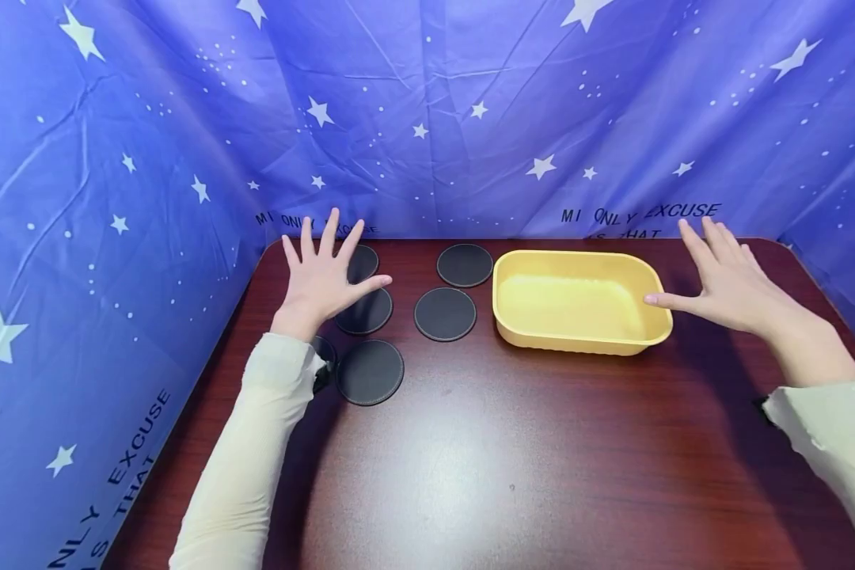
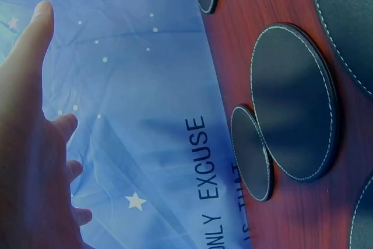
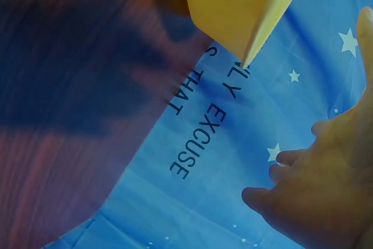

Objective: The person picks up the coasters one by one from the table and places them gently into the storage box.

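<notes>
My left hand [image 1: 321,277] is spread wide above the left part of the table, with nothing in its grasp. Beneath and around it lie several round black coasters with pale stitched edges, one [image 1: 370,372] near the wrist and another [image 1: 366,313] partly covered by the thumb. Two more, a nearer coaster [image 1: 445,314] and a farther coaster [image 1: 465,264], lie to the right. In the left wrist view, a coaster [image 2: 294,103] overlaps a smaller-looking one. Fingers extended, my right hand [image 1: 734,289] hovers by the right end of a yellow bin [image 1: 577,343], its thumb overlapping the rim in the head view.
Everything sits on a dark red wooden table [image 1: 513,459] with a glare patch in front. A blue star-printed cloth [image 1: 427,166] hangs along the back and both sides, close to the table's edges. The bin's inside shows only bare yellow walls.
</notes>
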A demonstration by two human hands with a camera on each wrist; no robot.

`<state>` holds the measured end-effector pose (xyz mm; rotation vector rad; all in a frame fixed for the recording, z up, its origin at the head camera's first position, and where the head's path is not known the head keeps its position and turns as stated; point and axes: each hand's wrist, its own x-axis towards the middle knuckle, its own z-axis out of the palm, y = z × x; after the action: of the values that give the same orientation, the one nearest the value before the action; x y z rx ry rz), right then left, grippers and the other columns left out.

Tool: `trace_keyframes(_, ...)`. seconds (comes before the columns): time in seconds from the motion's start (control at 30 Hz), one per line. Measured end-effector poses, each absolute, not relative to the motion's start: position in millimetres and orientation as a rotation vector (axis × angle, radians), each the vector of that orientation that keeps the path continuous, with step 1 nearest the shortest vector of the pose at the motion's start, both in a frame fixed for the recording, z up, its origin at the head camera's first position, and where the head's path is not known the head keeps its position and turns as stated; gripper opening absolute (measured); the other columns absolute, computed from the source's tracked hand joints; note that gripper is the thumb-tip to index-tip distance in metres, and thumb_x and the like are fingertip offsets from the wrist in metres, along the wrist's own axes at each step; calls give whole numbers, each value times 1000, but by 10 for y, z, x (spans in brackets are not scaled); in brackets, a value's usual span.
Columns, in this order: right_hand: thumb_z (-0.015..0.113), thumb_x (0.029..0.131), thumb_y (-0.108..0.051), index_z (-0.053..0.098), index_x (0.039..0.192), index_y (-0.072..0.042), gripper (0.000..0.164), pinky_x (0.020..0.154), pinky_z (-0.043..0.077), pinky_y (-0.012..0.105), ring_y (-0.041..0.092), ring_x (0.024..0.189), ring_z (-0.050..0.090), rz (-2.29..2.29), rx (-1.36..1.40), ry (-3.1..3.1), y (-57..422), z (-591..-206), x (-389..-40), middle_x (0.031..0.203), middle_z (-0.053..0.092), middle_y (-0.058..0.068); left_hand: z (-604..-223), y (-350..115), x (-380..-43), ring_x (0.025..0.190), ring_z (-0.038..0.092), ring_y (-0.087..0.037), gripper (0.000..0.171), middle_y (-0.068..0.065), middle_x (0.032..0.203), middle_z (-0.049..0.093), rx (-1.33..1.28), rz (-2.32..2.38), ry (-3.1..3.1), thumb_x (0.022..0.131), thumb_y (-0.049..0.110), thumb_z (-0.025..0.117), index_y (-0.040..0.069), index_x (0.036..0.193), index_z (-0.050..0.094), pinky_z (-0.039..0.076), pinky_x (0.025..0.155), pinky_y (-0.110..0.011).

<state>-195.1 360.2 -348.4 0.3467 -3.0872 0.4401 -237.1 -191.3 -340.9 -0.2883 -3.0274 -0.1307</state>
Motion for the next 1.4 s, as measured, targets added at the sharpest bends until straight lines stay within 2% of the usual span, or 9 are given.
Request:
trace_keyframes(0.23,72,84,-52,-6,160,-10,117,118,-5,72,46,153,-9,528,365,-3101,3613,-3581,-1902,164,-13,28,-3415,-1958,-2324,152,-11,-47,101,-3,170,-9,-284,-149,-3022,80,86,47,39,160,6,-8,116,-75)
trace_keyframes(0.57,75,83,-46,-8,159,-7,119,119,-3,70,44,153,-7,649,396,-3104,3633,-3716,-1867,164,-10,27,-3473,-2061,-2245,152,-11,-48,102,-5,170,-7,-271,-160,-3015,79,84,50,37,160,10,-7,116,-76)
trace_keyframes(0.8,77,82,-43,-7,159,-3,120,120,3,71,47,152,-4,719,415,-3121,3623,-3775,-1821,165,-9,26,-3495,-2116,-2181,153,-9,-48,101,-7,170,-3,-273,-182,-3000,80,83,52,34,160,15,-7,116,-76)
trace_keyframes(0.93,77,83,-42,-8,159,-4,120,119,7,71,46,153,-3,776,394,-3152,3622,-3808,-1794,166,-9,24,-3501,-2144,-2141,152,-7,-48,101,-8,170,-3,-270,-184,-2994,80,83,52,35,160,13,-4,116,-77)
trace_keyframes(1.1,77,83,-43,-8,159,-5,120,116,14,73,47,152,1,803,362,-3180,3616,-3837,-1769,165,-5,27,-3521,-2201,-2089,152,-5,-50,103,-9,170,-2,-262,-207,-2984,79,82,54,35,160,12,-2,116,-77)
trace_keyframes(1.4,78,82,-43,-5,159,-5,119,114,17,74,52,150,7,821,348,-3189,3604,-3874,-1732,164,2,31,-3592,-2344,-1974,151,0,-53,104,-13,169,2,-221,-263,-3009,79,80,57,33,161,13,3,115,-79)
